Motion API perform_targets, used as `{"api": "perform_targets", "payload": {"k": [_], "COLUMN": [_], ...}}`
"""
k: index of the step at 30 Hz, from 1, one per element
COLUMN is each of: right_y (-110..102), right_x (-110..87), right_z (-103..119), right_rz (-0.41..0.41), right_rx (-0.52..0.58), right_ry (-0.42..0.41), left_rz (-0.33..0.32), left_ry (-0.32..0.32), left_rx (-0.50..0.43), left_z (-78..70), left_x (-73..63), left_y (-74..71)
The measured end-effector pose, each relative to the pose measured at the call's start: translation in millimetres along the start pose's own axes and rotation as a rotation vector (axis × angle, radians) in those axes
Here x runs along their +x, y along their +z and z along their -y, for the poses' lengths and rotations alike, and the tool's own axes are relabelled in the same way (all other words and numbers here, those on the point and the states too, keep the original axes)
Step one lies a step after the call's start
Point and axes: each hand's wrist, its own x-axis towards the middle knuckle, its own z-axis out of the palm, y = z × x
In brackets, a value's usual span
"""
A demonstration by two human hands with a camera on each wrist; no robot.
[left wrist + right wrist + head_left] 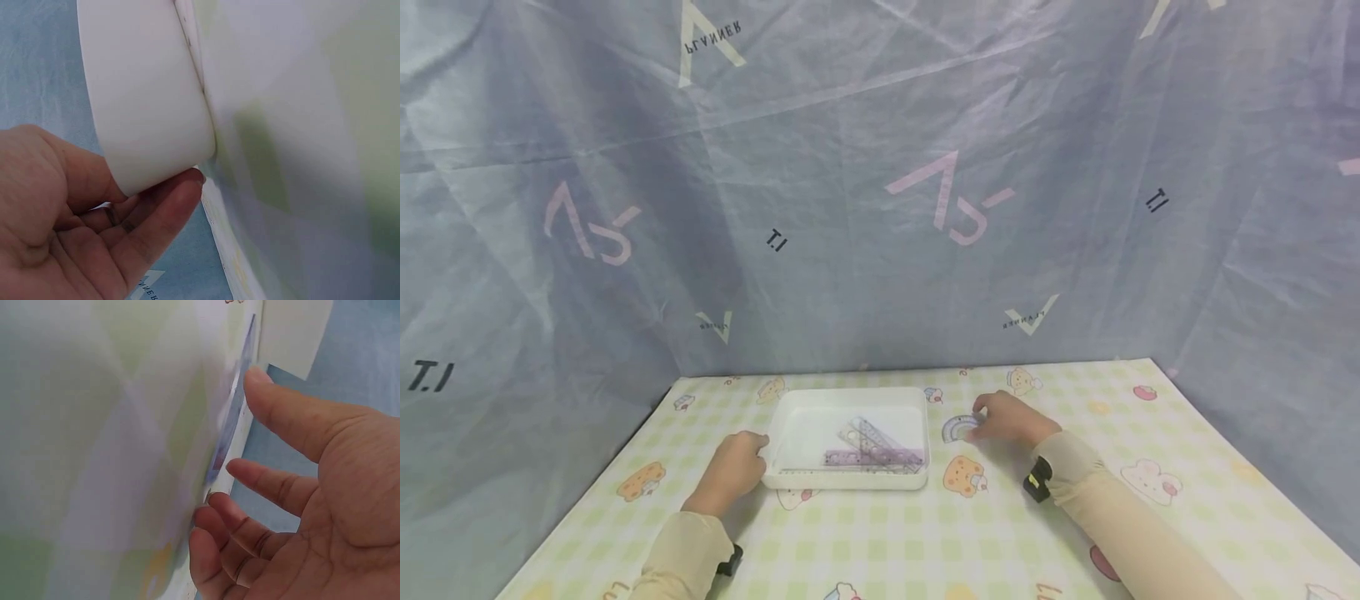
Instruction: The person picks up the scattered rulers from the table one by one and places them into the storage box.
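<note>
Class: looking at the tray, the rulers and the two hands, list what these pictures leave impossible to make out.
- Rulers in the tray: markings too small, head view.
- Protractor: partly covered by the right hand; blurred in the right wrist view.
- Left hand: its grip on the tray is hidden, head view.

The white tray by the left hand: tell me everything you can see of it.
The white tray is a shallow rectangular box with rounded corners, apparently matte plastic, lying flat and open-topped on the checked tablecloth. Inside lie translucent purple rulers, overlapping toward its near right side. The left hand touches its left near corner; in the left wrist view a finger rests against the curved outer wall. The right hand is apart from it, on a small purple protractor.
</note>
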Motion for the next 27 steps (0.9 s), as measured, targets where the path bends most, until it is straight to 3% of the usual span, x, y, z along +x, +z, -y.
{"api": "perform_targets", "payload": {"k": [9, 27], "right_y": [1, 0], "right_x": [0.4, 6.1], "right_z": [11, 8], "right_rz": [-0.002, 0.037], "right_rx": [-0.021, 0.109], "right_ry": [0.018, 0.14], "left_rz": [-0.028, -0.016], "left_ry": [0.029, 0.011], "left_rx": [0.005, -0.005], "left_z": [2.6, 1.0], "left_x": [0.8, -0.5], "left_y": [2.5, 1.0]}}
